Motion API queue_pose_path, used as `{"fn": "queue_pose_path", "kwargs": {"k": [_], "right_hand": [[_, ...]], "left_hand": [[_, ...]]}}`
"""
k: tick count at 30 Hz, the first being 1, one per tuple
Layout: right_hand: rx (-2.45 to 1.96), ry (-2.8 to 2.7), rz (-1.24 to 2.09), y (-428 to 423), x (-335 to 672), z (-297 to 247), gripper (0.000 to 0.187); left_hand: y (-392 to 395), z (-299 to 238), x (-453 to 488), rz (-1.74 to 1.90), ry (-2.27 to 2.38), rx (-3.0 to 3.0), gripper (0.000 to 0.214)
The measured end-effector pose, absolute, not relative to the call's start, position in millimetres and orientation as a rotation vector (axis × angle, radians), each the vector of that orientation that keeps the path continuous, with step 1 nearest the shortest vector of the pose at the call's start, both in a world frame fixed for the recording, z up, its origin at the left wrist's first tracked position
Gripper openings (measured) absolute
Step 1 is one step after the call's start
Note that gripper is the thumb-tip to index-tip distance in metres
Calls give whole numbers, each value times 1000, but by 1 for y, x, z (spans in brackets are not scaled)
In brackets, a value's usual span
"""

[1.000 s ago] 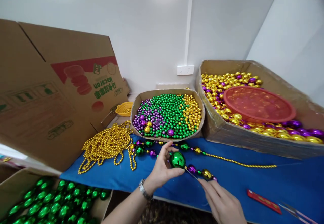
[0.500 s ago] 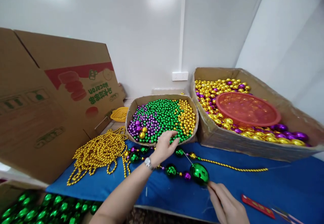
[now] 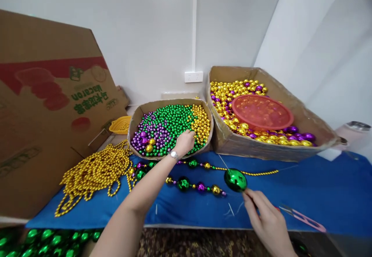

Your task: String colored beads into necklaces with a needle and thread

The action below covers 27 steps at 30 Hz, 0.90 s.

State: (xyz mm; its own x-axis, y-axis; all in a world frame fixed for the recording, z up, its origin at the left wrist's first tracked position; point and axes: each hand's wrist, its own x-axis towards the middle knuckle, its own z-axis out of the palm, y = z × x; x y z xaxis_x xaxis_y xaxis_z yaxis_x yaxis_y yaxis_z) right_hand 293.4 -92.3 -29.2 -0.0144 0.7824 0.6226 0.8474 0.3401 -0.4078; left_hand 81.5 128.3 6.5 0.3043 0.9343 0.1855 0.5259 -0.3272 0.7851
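My left hand (image 3: 184, 141) reaches into the small cardboard box (image 3: 138, 114) of green, purple and gold beads, its fingers curled down among them near the gold patch; what they grasp is hidden. My right hand (image 3: 266, 220) rests low on the blue cloth (image 3: 319, 187), fingers pinched just below a large green ball (image 3: 235, 179), apparently on the thin thread or needle that passes through it. A strand of green, purple and gold balls (image 3: 197, 186) lies left of the big ball.
A big cardboard box (image 3: 279, 152) with gold and purple balls and a red plastic bowl (image 3: 261, 112) stands at the right. A heap of gold bead chain (image 3: 93, 172), a leaning carton (image 3: 49, 106), pink scissors (image 3: 305, 218) and green balls (image 3: 43, 239) below surround the cloth.
My left hand let go of the large green ball and moved up into the small bead box. The green ball now sits at my right hand's fingertips. The view shifted right.
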Motion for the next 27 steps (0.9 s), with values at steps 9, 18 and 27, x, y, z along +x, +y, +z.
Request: {"fn": "queue_pose_path", "kwargs": {"k": [9,18,27], "right_hand": [[-1373,-1851,-122,-95,283,-43,21],[-1384,-1874,-174,-95,285,-43,26],[-1512,-1895,-331,-95,299,-48,26]], "left_hand": [[42,4,88,972,616,776,28],[34,2,87,999,618,810,27],[21,5,99,1094,727,1209,31]]}}
